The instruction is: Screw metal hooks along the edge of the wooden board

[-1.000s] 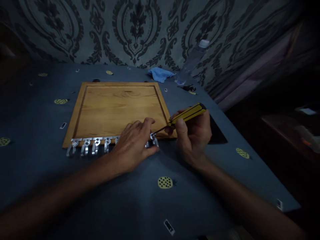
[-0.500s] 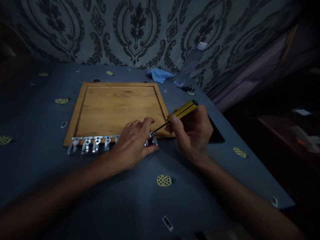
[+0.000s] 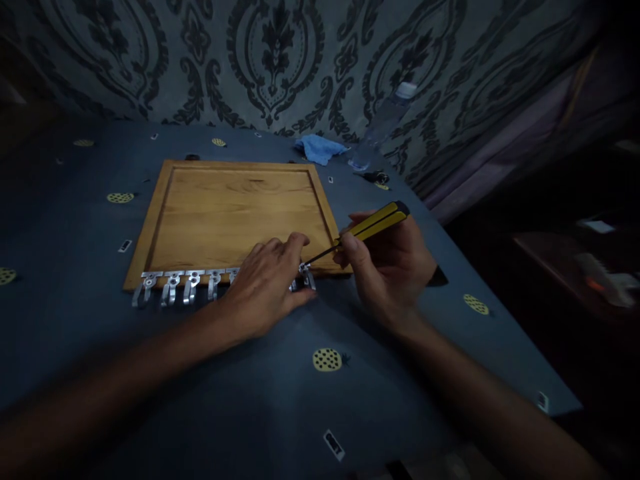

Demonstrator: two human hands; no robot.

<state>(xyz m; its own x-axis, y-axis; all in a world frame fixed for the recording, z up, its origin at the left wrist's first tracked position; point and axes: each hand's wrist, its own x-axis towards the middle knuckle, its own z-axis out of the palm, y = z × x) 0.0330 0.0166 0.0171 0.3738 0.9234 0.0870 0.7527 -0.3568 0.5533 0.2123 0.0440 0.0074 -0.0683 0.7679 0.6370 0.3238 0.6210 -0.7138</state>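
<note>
A framed wooden panel (image 3: 245, 213) lies flat on the blue cloth. Along its near edge runs a silver metal hook rail (image 3: 194, 279) with several hooks hanging over the side. My left hand (image 3: 267, 287) reaches across the rail, fingers curled onto it and thumb below the edge, holding it against the wood and hiding its middle. My right hand (image 3: 390, 267) is closed around the yellow-and-black handle of a screwdriver (image 3: 375, 223). Its thin dark shaft slopes down leftward, and the tip meets the rail beside my left index finger. A screw under the tip is too small to make out.
The table is covered by a blue pineapple-print cloth (image 3: 280, 407). Behind the panel are a crumpled light-blue cloth (image 3: 320, 149), a clear plastic bottle (image 3: 383, 127) and a small black object (image 3: 375, 177). Patterned fabric (image 3: 275, 60) rises at the back. The table edge slants along the right.
My right hand has turned slightly on the screwdriver, and the handle's end has shifted a little right. The tip stays at the rail. My left hand keeps its place.
</note>
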